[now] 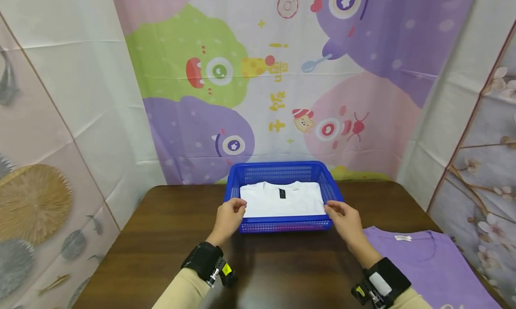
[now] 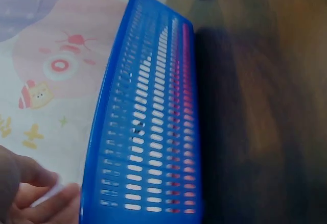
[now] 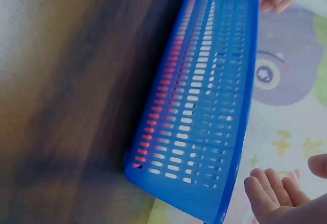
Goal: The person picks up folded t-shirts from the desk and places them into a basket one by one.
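Note:
A folded white T-shirt with a dark neck label lies inside a blue plastic basket. My left hand is over the basket's near left corner, fingertips close to the shirt's edge. At the opposite near corner is my right hand, its fingertips beside the shirt's right edge. In the right wrist view the fingers of that hand are loosely bent, thumb apart, with nothing between them. Relaxed fingers of the left hand show beside the rim in the left wrist view, and they hold nothing.
Something pinkish red shows through the basket's lower slots, beneath the white shirt. A purple T-shirt is spread on the brown table at the right. Behind the table hangs a cartoon-print cloth, with patterned curtains on both sides.

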Demonstrator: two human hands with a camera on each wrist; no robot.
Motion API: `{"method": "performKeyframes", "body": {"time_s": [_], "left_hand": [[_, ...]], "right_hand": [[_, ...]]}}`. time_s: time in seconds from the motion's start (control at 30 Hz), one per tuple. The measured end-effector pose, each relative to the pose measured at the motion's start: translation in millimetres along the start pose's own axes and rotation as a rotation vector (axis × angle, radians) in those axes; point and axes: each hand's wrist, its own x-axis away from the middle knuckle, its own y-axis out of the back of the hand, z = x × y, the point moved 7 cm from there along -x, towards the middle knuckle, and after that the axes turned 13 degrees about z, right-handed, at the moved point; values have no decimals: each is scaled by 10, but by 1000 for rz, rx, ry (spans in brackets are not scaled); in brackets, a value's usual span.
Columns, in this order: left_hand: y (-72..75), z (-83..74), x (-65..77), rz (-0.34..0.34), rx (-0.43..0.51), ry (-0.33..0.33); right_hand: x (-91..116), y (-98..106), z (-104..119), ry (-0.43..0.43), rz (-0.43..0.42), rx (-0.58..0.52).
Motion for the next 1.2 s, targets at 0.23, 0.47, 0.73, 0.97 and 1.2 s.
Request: {"method": "performKeyframes", "body": {"time_s": [0.23,0.47,0.73,0.97,1.2], "left_hand": [[-216,-7,-312,224,-278,100],[-337,159,-490,349,-404,394],[-1024,1449,-1159,400,-495,494],[-1384,2617,-1733,352,-542,493],[-821,1191,-1186,263,-470,413]], "right_hand": [[345,98,-39,80,-20,-185],[705,182,-218,59,-38,-216],[1024,272,-520,44,-49,-326],[1114,264,-661,68,-42,-413],[1153,299,-730,85,-36,-444]]}}
